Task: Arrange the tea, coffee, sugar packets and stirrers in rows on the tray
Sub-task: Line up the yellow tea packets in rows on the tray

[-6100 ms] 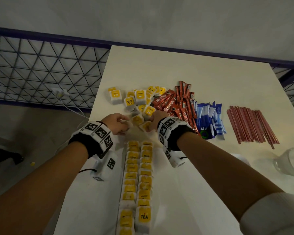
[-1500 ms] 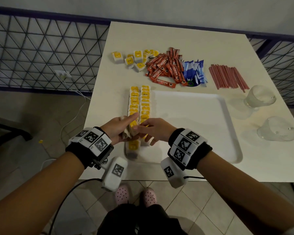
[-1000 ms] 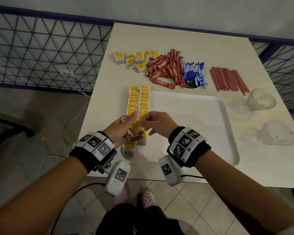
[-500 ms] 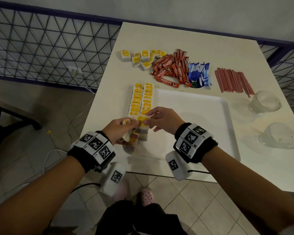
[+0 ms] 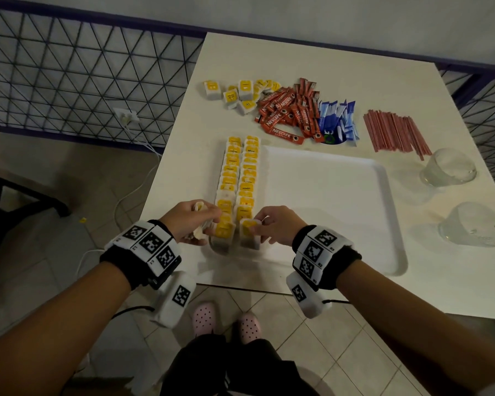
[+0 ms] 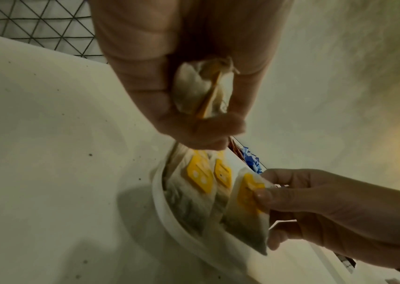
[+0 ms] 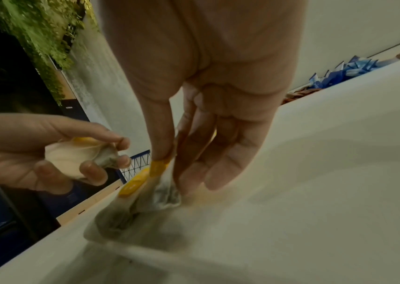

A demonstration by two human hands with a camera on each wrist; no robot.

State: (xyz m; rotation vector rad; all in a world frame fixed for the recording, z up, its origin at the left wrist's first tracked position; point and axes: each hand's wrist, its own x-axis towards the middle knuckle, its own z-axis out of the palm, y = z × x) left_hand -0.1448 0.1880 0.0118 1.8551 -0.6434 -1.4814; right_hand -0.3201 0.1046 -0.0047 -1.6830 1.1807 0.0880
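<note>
Yellow-tagged tea bags [image 5: 239, 178] sit in 2 rows along the left edge of the white tray [image 5: 326, 195] on the desk [image 5: 355, 67]. Right hand [image 5: 275, 225] fingers [image 6: 263, 196] pinch 1 tea bag [image 6: 245, 211] at the near end of the right row, touching the tray. Left hand [image 5: 187, 218] fingers curl round spare tea bags [image 6: 200, 94], just beside the left row. Loose tea bags [image 5: 235, 92], Nescafe sticks [image 5: 289, 112], blue sugar packets [image 5: 336, 121], red stirrers [image 5: 395, 132] lie beyond the tray.

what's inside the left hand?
The left hand grips bunched tea bags, white paper with a yellow tag edge showing. How many cannot be told: the curled fingers cover most of the bundle.
</note>
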